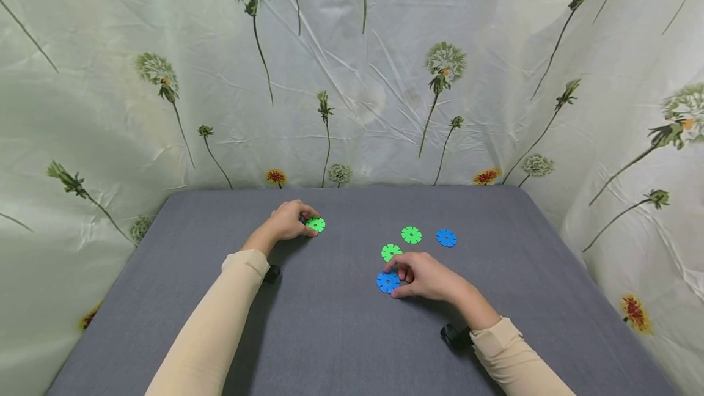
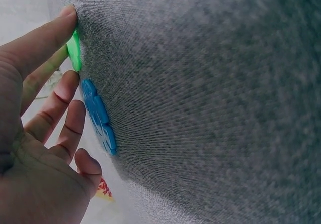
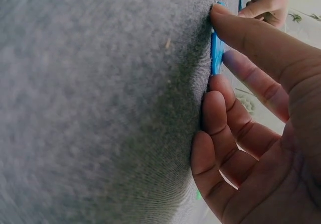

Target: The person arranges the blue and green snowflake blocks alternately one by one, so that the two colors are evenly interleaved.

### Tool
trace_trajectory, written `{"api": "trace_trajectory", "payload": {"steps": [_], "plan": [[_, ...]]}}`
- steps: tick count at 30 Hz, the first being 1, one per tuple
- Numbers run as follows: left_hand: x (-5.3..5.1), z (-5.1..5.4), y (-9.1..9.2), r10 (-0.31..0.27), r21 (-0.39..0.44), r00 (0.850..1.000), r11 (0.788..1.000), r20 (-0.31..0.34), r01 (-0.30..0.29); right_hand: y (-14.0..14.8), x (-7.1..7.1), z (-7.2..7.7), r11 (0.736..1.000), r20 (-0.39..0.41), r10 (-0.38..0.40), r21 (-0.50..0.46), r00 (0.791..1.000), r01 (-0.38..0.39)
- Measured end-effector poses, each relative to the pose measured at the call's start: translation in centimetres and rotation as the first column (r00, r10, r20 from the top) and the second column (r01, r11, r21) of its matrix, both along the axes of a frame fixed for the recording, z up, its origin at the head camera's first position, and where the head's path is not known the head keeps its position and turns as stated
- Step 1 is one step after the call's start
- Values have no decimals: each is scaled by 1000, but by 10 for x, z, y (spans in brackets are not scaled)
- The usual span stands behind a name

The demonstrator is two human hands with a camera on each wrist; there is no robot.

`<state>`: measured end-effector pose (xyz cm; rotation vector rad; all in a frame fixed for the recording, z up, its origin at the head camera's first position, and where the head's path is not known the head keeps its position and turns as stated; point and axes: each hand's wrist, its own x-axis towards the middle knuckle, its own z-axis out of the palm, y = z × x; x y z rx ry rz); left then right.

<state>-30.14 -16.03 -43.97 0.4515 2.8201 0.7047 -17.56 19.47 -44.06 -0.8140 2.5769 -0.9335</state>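
At the back left of the table, my left hand [image 1: 286, 220] holds a green notched disc [image 1: 316, 225] between thumb and fingers. Beside that hand's curled fingers lies a blue disc [image 2: 99, 117] in the left wrist view; the hand mostly hides it from the head view. Right of the middle, my right hand [image 1: 428, 277] has its thumb and index finger at opposite edges of another blue notched disc [image 1: 388, 282], flat on or just above the cloth. Just behind this disc, a second green disc [image 1: 391, 253] is partly covered by the index finger.
Farther back on the right lie one more green disc [image 1: 411, 235] and one more blue disc [image 1: 447, 238]. Grey cloth [image 1: 341, 335] covers the table. A pale curtain [image 1: 352, 78] with a dandelion print hangs behind and at both sides.
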Motion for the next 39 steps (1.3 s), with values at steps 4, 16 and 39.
{"api": "trace_trajectory", "payload": {"steps": [4,16,39], "plan": [[-1,1,1,-1,-5,1000,1000,6,1,-1,0,1,1000,11,-7,0,1000,7],[0,6,3,0,-12,1000,1000,25,0,-2,-5,0,1000,-16,4,26,1000,-3],[-1,4,5,14,-21,1000,1000,24,-14,-3,-2,-1,999,21,33,-1,999,-33]]}}
